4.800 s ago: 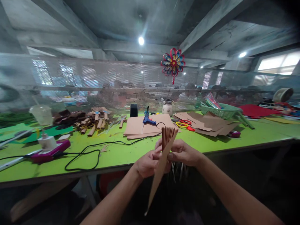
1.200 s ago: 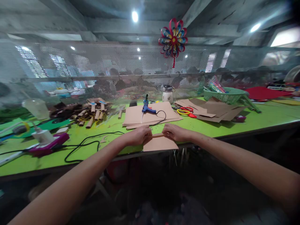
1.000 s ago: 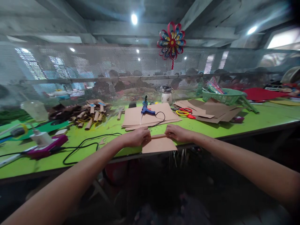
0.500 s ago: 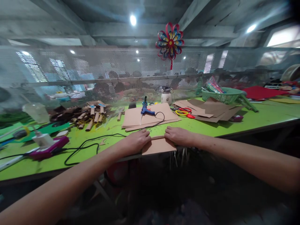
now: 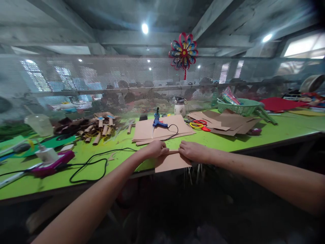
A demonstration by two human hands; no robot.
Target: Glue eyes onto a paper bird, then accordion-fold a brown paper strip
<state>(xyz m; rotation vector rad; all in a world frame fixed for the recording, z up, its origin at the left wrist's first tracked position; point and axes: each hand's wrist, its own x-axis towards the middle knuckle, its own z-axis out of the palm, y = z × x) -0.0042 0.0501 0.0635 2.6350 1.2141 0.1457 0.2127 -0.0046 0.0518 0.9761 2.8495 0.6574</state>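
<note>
Work at the front of the green table, using its flat top as a pressing surface. Leave the loose brown papers off to the right and the brown paper stack just beyond the hands, clear of the working strip. Lay the brown sheet square between both hands, near margin at the table's front edge or perhaps slightly over it, too close to tell; probably better drawn fully onto the top for even support. Mind the red and yellow scissors beside the stack and the blue glue gun resting on it, and avoid knocking either with a knuckle. Use the left hand as anchor, thumb and fingers pinched on the left end of the sheet's far edge. Match with the right hand, fingers bent over the other end of that edge and bearing down on it; thumb out of sight, so impossible to tell whether gripping or only pressing. Press both ends equally to stop the narrow fold skewing, and align any layers there, too small to count, before creasing. Run the fingertips inward from each end toward the bare middle, firmly enough for a sharp line in likely springy paper.
</note>
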